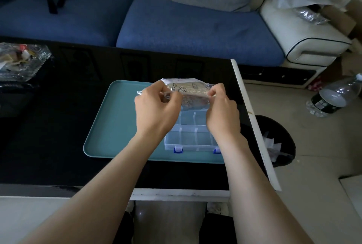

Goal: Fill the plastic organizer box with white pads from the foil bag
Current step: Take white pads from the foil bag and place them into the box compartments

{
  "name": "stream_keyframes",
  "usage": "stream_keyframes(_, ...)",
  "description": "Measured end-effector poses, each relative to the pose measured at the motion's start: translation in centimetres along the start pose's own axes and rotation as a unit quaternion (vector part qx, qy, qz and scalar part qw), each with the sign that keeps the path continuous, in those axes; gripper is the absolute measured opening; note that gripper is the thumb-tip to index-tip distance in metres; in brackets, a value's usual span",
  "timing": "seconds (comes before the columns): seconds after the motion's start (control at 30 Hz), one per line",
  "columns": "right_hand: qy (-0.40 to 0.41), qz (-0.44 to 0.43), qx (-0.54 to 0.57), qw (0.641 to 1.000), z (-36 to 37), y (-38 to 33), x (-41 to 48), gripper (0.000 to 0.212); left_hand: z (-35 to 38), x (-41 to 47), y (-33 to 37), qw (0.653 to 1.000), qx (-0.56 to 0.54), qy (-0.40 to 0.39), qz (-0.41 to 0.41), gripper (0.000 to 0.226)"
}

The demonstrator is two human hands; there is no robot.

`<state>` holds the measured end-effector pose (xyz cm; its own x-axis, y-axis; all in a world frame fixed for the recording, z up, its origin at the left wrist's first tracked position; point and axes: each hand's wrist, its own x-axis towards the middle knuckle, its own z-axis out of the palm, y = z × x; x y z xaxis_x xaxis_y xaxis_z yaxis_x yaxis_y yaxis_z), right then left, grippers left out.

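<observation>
A foil bag (191, 94) with printed drawings is held up above the far part of a clear plastic organizer box (191, 136). My left hand (156, 109) pinches the bag's left end. My right hand (222, 109) pinches its right end. The box has blue latches on its near side and several compartments that look bare. It lies on the right half of a teal tray (109, 126). No white pads are visible outside the bag.
The tray rests on a black table (58, 126) with a white right edge. A glass dish (21, 61) of odds and ends stands at the far left. A black bin (278, 142) and a plastic bottle (335, 96) are on the floor to the right. A blue sofa (186, 28) lies beyond.
</observation>
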<state>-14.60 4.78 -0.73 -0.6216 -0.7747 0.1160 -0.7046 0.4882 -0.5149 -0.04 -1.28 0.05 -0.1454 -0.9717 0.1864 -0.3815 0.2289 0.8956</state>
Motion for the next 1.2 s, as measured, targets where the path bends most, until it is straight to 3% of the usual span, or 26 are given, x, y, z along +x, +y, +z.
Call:
stream_keyframes(0.3, -0.008, 0.057, 0.025, 0.998, -0.7, 1.3, -0.4, 0.019, -0.4, 1.2, -0.6, 0.986, -0.036, 0.100, -0.125, 0.039)
stream_keyframes(0.43, -0.003, 0.067, 0.119, 0.991, 0.0, 1.5, 0.2, 0.016, -0.4, 1.1, -0.6, 0.984, 0.006, 0.071, -0.165, 0.034)
stream_keyframes(0.5, -0.025, 0.139, 0.256, 0.956, 0.3, 1.1, 0.7, 0.017, -0.1, 0.9, -0.7, 0.985, 0.061, 0.034, -0.161, 0.033)
stream_keyframes(0.57, -0.090, 0.214, 0.378, 0.896, 0.6, 0.5, 1.0, 0.035, 0.1, 0.8, -1.0, 0.983, 0.114, 0.013, -0.141, 0.034)
stream_keyframes(0.67, -0.167, 0.246, 0.413, 0.861, 1.6, 0.0, 1.3, 0.036, 0.5, 0.6, -1.1, 0.978, 0.176, 0.007, -0.108, 0.040)
stream_keyframes(0.73, -0.196, 0.242, 0.408, 0.859, 2.1, -0.1, 1.2, 0.029, 0.7, 0.5, -1.0, 0.971, 0.217, 0.002, -0.095, 0.054)
stream_keyframes(0.83, -0.166, 0.223, 0.419, 0.865, 2.7, -0.3, 1.1, 0.015, 0.9, 0.6, -1.3, 0.958, 0.276, -0.018, -0.074, 0.073)
stream_keyframes(0.93, -0.125, 0.178, 0.385, 0.897, 3.1, -0.4, 1.0, 0.024, 0.9, 1.0, -1.9, 0.965, 0.262, 0.010, -0.007, 0.084)
stream_keyframes(1.03, -0.098, 0.119, 0.354, 0.923, 3.6, -0.6, 1.2, 0.036, 0.6, 1.5, -2.5, 0.970, 0.232, 0.009, 0.067, 0.079)
stream_keyframes(1.2, -0.157, 0.099, 0.394, 0.900, 4.3, -1.9, 1.2, 0.042, -0.9, 2.5, -2.5, 0.994, 0.112, -0.006, 0.016, 0.066)
